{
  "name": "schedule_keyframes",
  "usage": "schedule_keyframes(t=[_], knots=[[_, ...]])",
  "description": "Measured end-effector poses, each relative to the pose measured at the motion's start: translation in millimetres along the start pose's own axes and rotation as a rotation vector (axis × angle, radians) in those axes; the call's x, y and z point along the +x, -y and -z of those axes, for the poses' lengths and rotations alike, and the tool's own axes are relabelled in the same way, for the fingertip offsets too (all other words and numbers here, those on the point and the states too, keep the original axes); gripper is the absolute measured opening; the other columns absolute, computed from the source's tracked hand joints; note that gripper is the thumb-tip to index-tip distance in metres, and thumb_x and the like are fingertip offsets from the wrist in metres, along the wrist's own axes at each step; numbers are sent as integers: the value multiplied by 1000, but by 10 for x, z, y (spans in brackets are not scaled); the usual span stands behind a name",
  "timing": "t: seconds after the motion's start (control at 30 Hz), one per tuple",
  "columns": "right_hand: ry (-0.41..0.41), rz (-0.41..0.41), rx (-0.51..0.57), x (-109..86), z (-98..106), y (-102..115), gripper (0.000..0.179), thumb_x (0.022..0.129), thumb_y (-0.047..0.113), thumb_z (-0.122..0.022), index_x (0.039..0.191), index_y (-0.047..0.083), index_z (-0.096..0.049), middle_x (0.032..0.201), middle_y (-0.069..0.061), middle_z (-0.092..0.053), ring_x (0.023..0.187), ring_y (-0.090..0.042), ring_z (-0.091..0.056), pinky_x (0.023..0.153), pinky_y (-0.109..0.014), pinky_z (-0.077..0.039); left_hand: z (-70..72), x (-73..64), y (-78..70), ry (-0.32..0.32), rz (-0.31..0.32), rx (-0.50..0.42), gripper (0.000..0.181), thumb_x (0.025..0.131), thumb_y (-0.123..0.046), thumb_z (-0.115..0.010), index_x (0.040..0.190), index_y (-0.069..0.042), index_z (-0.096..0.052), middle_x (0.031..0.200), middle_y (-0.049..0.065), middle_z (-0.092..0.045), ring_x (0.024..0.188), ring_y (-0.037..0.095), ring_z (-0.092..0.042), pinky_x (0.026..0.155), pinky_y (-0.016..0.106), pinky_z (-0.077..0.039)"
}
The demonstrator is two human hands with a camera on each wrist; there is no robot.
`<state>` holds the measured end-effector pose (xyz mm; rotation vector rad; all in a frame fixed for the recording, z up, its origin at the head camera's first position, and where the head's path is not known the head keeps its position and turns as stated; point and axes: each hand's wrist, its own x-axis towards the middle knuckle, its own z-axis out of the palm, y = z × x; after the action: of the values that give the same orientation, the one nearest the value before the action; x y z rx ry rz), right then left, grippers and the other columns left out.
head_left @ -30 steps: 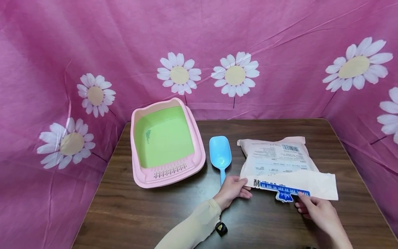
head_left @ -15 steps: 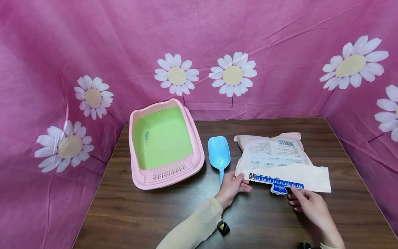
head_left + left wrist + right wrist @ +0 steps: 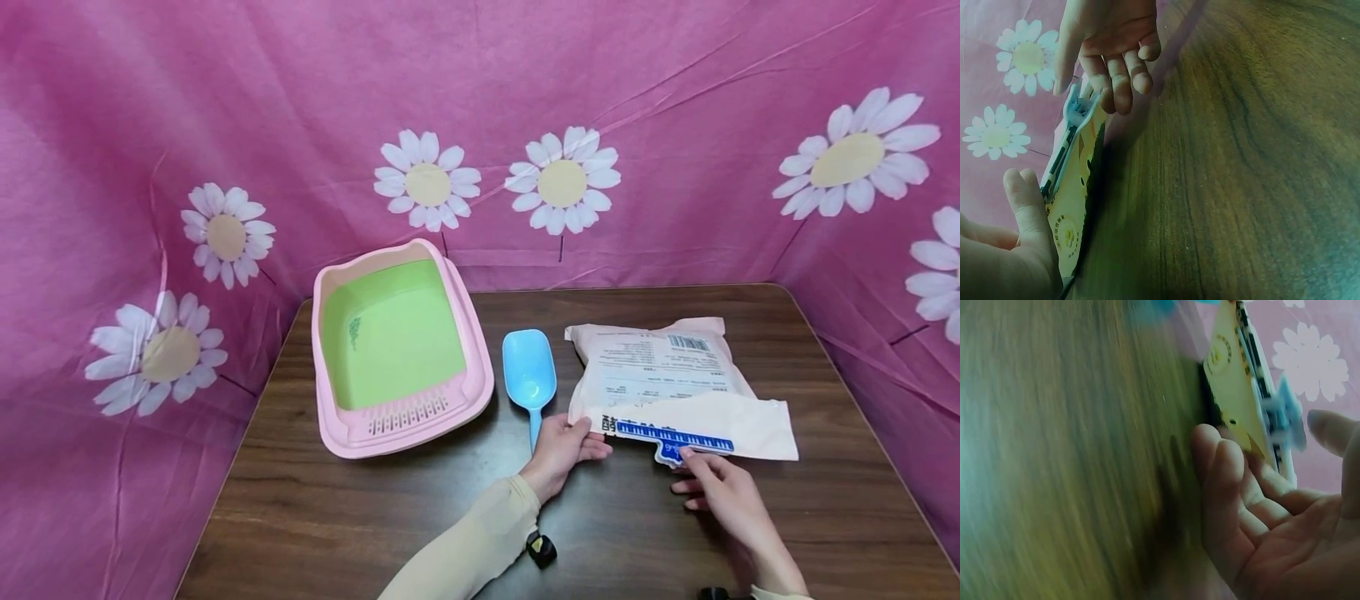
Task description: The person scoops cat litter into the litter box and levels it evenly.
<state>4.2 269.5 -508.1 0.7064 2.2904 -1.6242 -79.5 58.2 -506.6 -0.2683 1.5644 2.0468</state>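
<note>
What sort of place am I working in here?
Probably a makeshift indoor booth: pink daisy-print cloth hangs behind and on both sides of a table, with a tray and a bag on it.

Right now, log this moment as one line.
left hand: holds bag corner | right hand: at blue clip, contact unclear | clip: across bag's near flap | blue scoop: between pink tub and bag
</note>
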Motion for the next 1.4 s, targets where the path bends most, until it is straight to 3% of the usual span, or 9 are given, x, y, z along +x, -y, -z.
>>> schedule_keyframes(t=[0.13,0.37,0.47,0.63,0.87,1.17,1.4], knots=[[57,-60,57,3,-83,8,65,99,51,-43,113,-10,-59,83,-1,-71,73,-9,-69,63,-30,-59,-11,7,15,-6,16,-12,13,98,-7,-50,102,3,-57,98,38,-65,59,11,-67,62,24,-60],[119,-202,324,11,-172,10,53,95,59,-44,81,10,-58,67,5,-61,68,-12,-68,59,-27,-57,-7,13,25,-17,24,-22,13,98,-7,-50,101,3,-57,97,37,-66,59,12,-67,62,25,-60],[147,-227,401,27,-195,8,52,94,62,-44,72,15,-53,62,7,-56,65,-11,-66,56,-24,-55,4,3,22,-4,16,-18,14,98,-7,-49,102,4,-57,99,39,-65,59,11,-67,62,24,-60],[157,-215,414,58,-218,8,56,94,63,-42,62,18,-45,55,7,-47,59,-8,-60,51,-20,-50,14,-13,7,10,4,-10,16,99,-8,-48,103,5,-57,99,39,-64,60,10,-67,63,24,-60],[159,-176,453,65,-214,24,51,97,55,-43,63,17,-44,54,6,-44,54,-9,-56,47,-18,-48,21,8,0,3,22,-12,14,98,-8,-51,100,4,-57,97,37,-66,56,11,-65,61,25,-60],[165,-205,537,73,-200,55,43,97,51,-48,71,18,-54,60,7,-58,59,-9,-63,49,-18,-48,22,36,-12,-7,45,20,19,97,-10,-53,95,7,-62,92,36,-66,53,12,-65,57,23,-59],[168,-169,596,67,-216,77,39,99,47,-48,73,17,-53,60,7,-57,56,-10,-59,49,-19,-49,26,35,-34,-8,53,36,20,97,-10,-54,94,7,-62,89,35,-67,53,12,-65,57,24,-59]])
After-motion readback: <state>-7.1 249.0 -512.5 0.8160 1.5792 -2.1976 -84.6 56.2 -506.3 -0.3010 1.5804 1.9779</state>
